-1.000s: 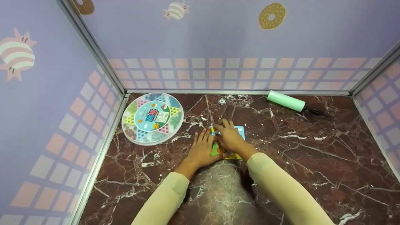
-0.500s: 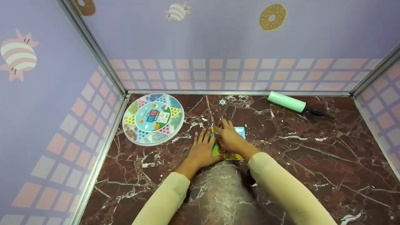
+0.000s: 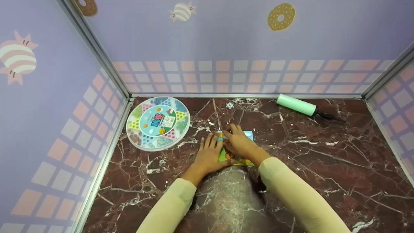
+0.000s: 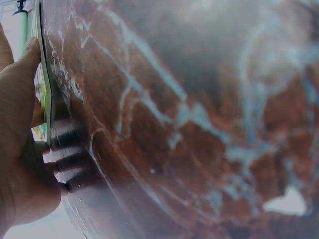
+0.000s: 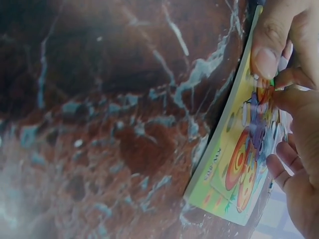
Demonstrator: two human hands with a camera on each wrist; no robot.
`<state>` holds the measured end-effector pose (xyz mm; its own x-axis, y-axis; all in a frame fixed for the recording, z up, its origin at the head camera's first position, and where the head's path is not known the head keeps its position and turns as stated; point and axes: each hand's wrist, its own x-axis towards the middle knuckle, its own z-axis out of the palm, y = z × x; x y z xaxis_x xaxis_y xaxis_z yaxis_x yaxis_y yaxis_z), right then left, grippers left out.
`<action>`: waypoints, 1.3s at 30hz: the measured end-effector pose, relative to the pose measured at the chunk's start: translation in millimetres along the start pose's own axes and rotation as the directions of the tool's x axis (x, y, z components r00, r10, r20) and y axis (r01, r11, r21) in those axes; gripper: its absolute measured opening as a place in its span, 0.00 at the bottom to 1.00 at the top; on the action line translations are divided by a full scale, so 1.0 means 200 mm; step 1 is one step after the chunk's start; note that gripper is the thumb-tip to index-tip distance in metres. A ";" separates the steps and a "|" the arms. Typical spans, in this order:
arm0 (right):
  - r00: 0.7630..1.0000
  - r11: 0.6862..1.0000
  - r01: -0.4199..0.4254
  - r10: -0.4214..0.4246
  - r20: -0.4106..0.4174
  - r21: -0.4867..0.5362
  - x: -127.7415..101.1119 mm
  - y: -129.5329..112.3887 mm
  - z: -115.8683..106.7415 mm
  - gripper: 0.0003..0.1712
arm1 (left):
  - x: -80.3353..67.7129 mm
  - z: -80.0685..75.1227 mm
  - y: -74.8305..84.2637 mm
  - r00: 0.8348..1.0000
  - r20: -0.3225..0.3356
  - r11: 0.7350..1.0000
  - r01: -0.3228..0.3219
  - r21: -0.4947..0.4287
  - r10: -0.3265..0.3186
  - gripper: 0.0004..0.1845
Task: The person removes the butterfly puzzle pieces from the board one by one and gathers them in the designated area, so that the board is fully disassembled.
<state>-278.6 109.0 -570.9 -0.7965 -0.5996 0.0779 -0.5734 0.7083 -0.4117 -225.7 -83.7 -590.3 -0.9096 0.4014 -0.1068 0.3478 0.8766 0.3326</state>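
Picture board (image 5: 234, 159), one: thin, rectangular, printed in green, yellow, orange and blue; lettering near one corner, mostly unreadable. Lies flat on the worktop (image 3: 336, 161), in front of the person, beneath and between both hands; much of its face covered. Blue corner at far right and yellow near edge exposed.

Left hand (image 3: 208, 158), one: at the left side of the picture board. Grip unclosed, fingers straight and slightly apart, pointing away from the person; index finger along the board's left edge, thumb extended over the near edge, its tip on the printed face.

Right hand (image 3: 241, 144), one: over the middle and far part of the picture board, reaching in from the right. Fingers bent, tips near the far left corner, beside a bit of yellow. Whether this grip pinches anything cannot be told; the tips are partly hidden.

Sleeves (image 3: 297, 194), pair: pale, long, ending at the wrists.

Game set (image 3: 158, 121), one: round, clear-rimmed case, star pattern, blue label at centre. On the worktop, far left, near the corner.

Chip (image 3: 230, 105), one: small, round, whitish with darker marks. Beyond the hands, near the back wall (image 3: 226, 42).

Pump (image 3: 297, 105), one: mint-green barrel, black end. Lies aslant at far right, barrel end nearest the wall.

Worktop: dark red, marbled, white-veined.

Back wall: lilac, doughnut and sweet motifs, band of pink and white squares below.
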 end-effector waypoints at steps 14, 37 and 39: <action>0.996 0.983 -0.036 0.021 -0.087 -0.178 -0.04 0.04 -0.03 0.24 | 0.01 -0.01 0.00 1.000 0.017 1.000 0.015 0.000 -0.015 0.56; 0.978 0.988 -0.078 0.050 -0.201 -0.134 -0.30 0.36 -0.16 0.24 | 0.01 0.00 0.00 1.000 0.006 1.000 -0.002 0.002 0.002 0.53; 0.976 0.989 -0.084 0.056 -0.209 -0.126 -0.32 0.39 -0.16 0.23 | 0.01 0.00 0.00 1.000 0.008 1.000 -0.005 -0.009 0.005 0.53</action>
<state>-278.1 215.2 -578.2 -0.8499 -0.4677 0.2427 -0.5242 0.7973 -0.2993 -227.4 -83.3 -591.6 -0.9062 0.4077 -0.1123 0.3501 0.8722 0.3415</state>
